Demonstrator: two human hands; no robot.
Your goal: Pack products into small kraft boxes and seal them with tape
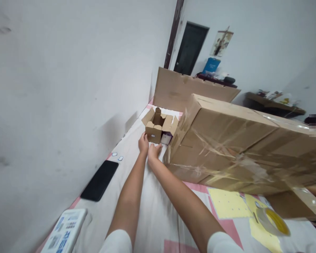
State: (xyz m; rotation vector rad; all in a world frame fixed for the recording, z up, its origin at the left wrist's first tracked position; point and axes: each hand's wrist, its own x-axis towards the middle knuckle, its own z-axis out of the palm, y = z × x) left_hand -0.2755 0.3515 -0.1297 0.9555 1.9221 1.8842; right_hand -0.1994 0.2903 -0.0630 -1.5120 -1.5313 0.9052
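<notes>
A small brown cardboard box [153,135] stands with its top flaps raised at the far end of the cloth-covered surface. The fingers of my left hand [143,143] are closed against its left front corner. Just below the box's front edge is my right hand [154,151], fingers apart and pointing to the right; whether it touches the box I cannot make out. Close against the right side of that box is a second small box [167,136] with a white and dark purple end.
A large taped carton [226,151] rises on the right, with a cardboard sheet [171,91] behind. Along the left wall lie a black phone-like slab [100,181], small stickers [120,158] and a white printed box [65,230]. Yellow sheets [229,203] and a tape roll [272,221] lie front right.
</notes>
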